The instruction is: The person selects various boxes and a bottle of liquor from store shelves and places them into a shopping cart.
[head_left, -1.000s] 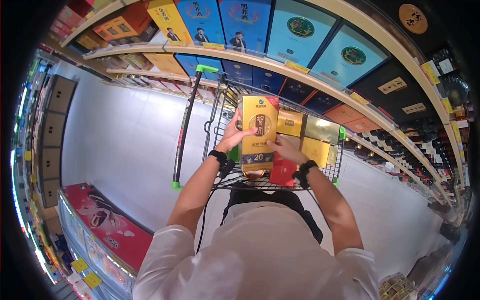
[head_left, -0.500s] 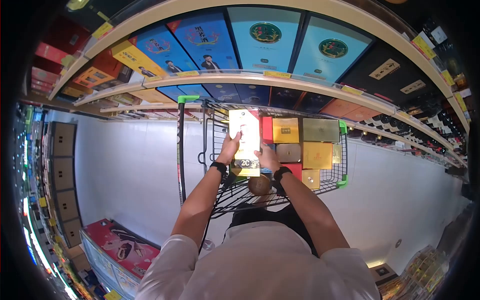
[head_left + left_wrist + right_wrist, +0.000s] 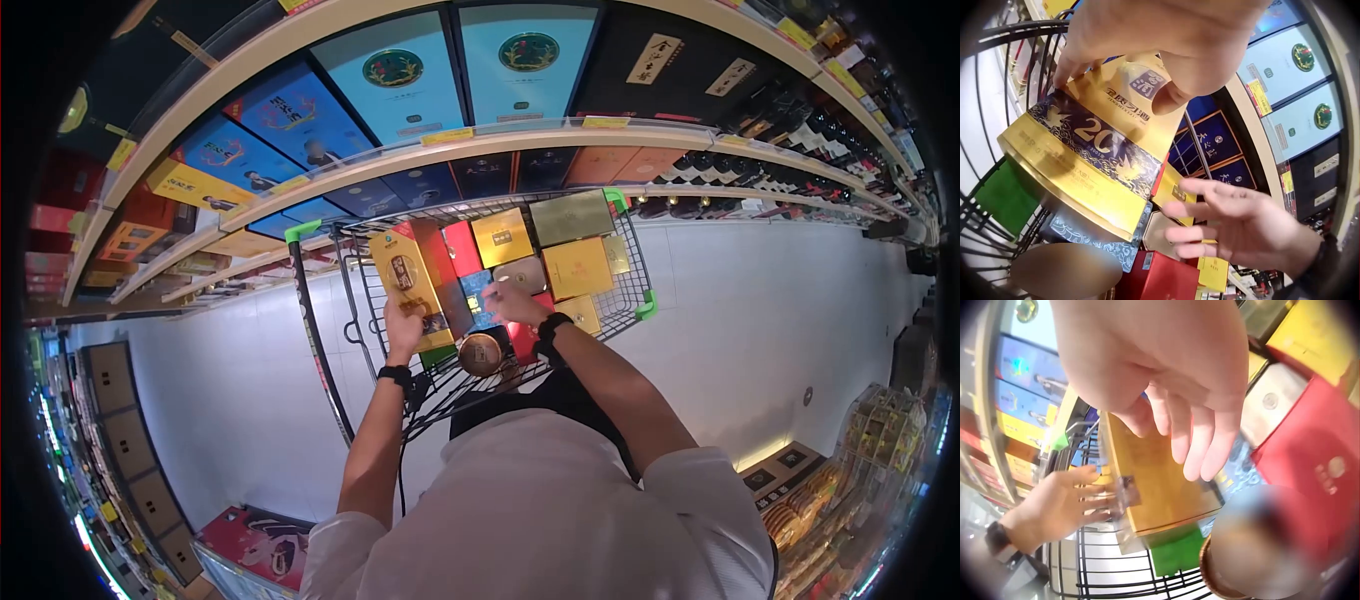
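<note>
A tall gold liquor box point(image 3: 405, 265) with a dark "20" band stands tilted at the handle end of the shopping cart point(image 3: 317, 340). My left hand point(image 3: 403, 330) grips it low down, thumb over the printed front and fingers along the side. The left wrist view shows the liquor box's base over a blue patterned box point(image 3: 1094, 234). My right hand point(image 3: 515, 303) hovers over the other boxes, off the liquor box, its fingers loosely spread and holding nothing. Beneath it are a red box point(image 3: 522, 343) and a silvery box point(image 3: 519, 272).
Several gold boxes point(image 3: 580, 268) fill the cart's far end. A round brown-rimmed container point(image 3: 481, 354) sits at the near side. Shelves with light blue boxes point(image 3: 395, 75) run along the far side of the cart. Pale floor point(image 3: 740, 330) lies to the right.
The liquor box, held up in both hands before, has come down into the cart's left end. My right hand has let go and moved right. The head view has turned.
</note>
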The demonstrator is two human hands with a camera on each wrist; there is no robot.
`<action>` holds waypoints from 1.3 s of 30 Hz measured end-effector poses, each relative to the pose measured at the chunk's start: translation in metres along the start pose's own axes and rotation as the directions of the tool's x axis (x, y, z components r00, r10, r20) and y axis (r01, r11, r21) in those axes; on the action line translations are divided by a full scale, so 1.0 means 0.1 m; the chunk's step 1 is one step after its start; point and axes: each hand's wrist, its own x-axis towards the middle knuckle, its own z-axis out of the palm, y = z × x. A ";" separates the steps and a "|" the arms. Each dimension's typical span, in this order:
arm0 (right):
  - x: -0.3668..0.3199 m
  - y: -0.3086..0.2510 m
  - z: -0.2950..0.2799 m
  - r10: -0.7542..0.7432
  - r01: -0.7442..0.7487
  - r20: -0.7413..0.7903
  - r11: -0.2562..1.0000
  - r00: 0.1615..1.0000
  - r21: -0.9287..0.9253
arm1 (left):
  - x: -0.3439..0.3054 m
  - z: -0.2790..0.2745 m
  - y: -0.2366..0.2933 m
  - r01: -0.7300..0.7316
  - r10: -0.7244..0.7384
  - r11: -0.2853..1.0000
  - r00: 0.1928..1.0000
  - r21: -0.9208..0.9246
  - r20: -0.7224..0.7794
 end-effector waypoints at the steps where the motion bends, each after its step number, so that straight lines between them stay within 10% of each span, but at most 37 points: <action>1: -0.09 0.22 -0.18 -0.034 0.035 -0.022 0.999 0.999 0.025 | -0.06 0.00 -0.02 0.013 -0.013 1.000 1.000 0.023 0.021; 16: -1.52 1.59 -2.47 0.253 -0.333 -0.460 0.937 0.851 -0.101 | -0.82 0.68 0.61 0.164 -0.158 0.962 0.986 0.217 -0.047; 20: -1.61 1.63 -2.74 0.234 -0.325 -0.489 0.939 0.840 -0.110 | -0.83 1.05 0.85 0.243 -0.243 0.970 0.970 0.000 -0.017; 31: -1.52 1.17 -3.48 0.016 -0.042 -0.109 0.970 0.994 -0.240 | -1.11 1.87 1.87 0.142 -0.143 0.990 0.989 0.017 0.042; 39: -1.73 -0.44 -4.08 -0.556 0.415 -0.148 0.749 0.818 -0.517 | -1.35 1.96 2.59 0.092 -0.083 0.989 0.994 -0.120 0.072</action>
